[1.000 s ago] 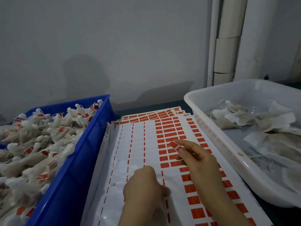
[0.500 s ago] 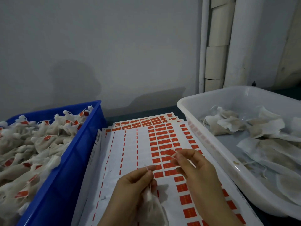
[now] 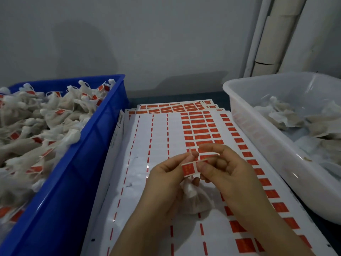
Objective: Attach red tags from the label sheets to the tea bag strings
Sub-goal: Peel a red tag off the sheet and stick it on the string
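Head camera: over the label sheets (image 3: pixel 147 183), my left hand (image 3: pixel 166 179) pinches the string (image 3: pixel 189 151) of a tea bag (image 3: pixel 196 200) while my right hand (image 3: pixel 227 175) pinches a red tag (image 3: pixel 190 168) just beside it. Left, a blue crate (image 3: pixel 77 163) heaped with tagged bags (image 3: pixel 36 126); right, a white tub (image 3: pixel 258 139) holding untagged bags (image 3: pixel 287 117).

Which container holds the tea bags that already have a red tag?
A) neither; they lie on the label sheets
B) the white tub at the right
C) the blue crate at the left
C: the blue crate is full of tea bags that carry red tags, while the ones in the white tub show no red.
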A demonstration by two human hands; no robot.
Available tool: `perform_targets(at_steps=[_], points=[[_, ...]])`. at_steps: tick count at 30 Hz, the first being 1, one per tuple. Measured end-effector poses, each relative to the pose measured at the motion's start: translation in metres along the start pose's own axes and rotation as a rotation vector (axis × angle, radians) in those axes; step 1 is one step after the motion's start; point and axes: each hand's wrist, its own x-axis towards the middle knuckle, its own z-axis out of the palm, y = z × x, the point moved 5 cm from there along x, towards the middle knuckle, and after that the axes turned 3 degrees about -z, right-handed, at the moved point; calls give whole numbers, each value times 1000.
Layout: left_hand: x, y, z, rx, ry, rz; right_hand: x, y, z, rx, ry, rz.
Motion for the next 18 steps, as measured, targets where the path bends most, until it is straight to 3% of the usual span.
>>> perform_targets(at_steps=[18], points=[[-1,-4,4,-21,-52,-31,-1,3,-3,-60,82,-93]])
